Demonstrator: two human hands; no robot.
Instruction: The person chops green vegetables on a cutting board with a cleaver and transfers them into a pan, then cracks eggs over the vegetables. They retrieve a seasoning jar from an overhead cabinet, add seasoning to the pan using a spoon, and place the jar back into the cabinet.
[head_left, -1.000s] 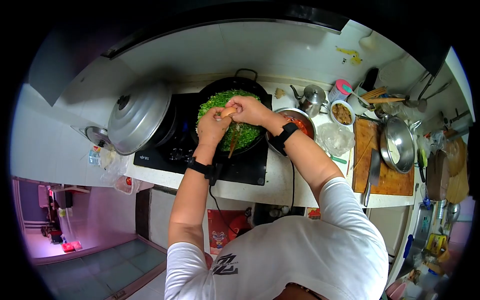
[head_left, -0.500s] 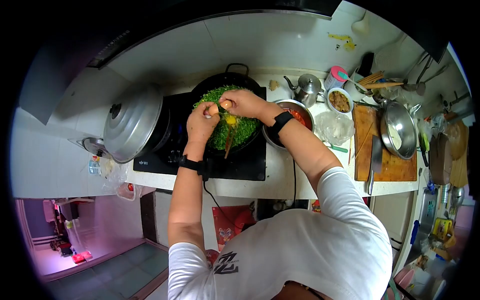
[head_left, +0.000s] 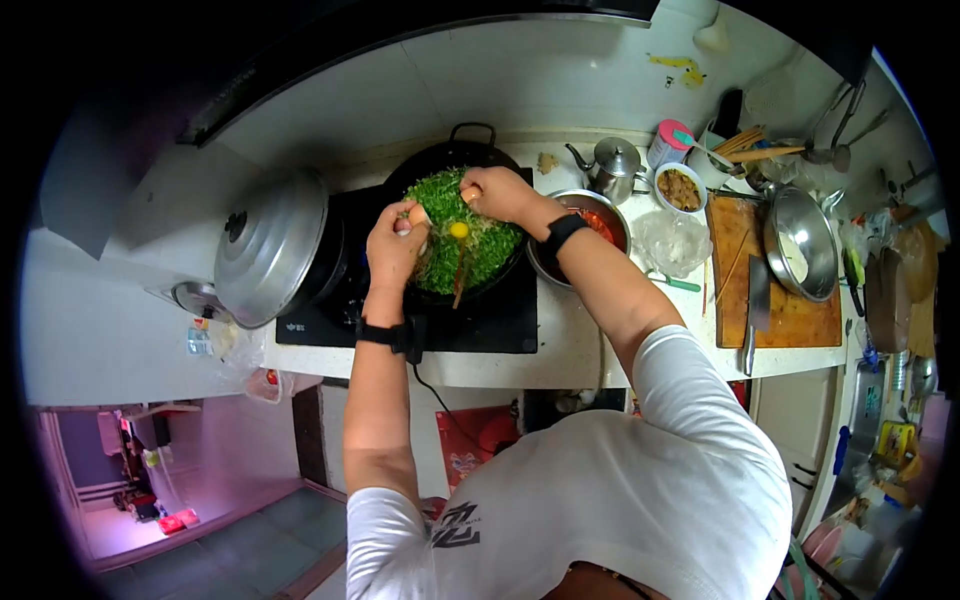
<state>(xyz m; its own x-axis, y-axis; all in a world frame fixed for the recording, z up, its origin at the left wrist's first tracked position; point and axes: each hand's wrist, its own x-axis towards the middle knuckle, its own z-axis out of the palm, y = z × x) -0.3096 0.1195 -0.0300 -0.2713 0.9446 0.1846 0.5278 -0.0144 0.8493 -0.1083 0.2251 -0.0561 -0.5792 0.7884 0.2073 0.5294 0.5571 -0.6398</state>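
Note:
Over a black wok point(head_left: 450, 157) full of chopped greens point(head_left: 485, 258), my left hand point(head_left: 393, 247) is closed on one half of a cracked eggshell point(head_left: 419, 215). The other shell half point(head_left: 471, 193) is pinched in my right hand point(head_left: 503, 195), a little higher and to the right. Between and just below the hands, a yellow egg yolk point(head_left: 459, 230) rests on the greens. Brown chopsticks point(head_left: 459, 283) stick out of the greens toward the wok's near side.
Left of the wok stands a large lidded pot point(head_left: 270, 245). To the right are a steel bowl point(head_left: 622, 222) with red food, a kettle point(head_left: 616, 165) and a bowl of brown food point(head_left: 680, 189). A cleaver point(head_left: 758, 300) lies on a wooden board point(head_left: 800, 325) beside a metal bowl point(head_left: 803, 245).
My hands have moved apart, each with its shell half. The yolk, which hung blurred below the shells, now sits round on the greens.

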